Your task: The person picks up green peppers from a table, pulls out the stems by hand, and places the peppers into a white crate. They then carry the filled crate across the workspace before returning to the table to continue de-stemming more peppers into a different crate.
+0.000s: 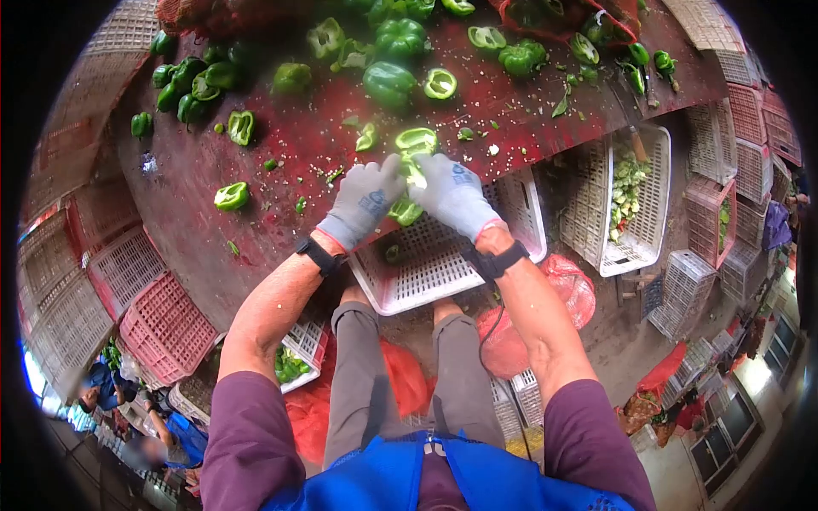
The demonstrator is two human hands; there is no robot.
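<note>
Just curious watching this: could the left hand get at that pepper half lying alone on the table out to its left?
Probably yes. The pepper half lies on open red table with nothing between it and the left hand. But both hands are busy on a pepper piece, so it would need letting go first.

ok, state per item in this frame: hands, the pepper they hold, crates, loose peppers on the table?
left hand: gloved, gripping the pepper piece
right hand: gloved, gripping the same piece
pepper piece: cut open, held between both hands over the white crate
white crate: upright, almost empty, one green scrap inside
halved peppers: cut, hollow side up on the red table
whole peppers: uncut
side crate: holds pale cut scraps
</note>
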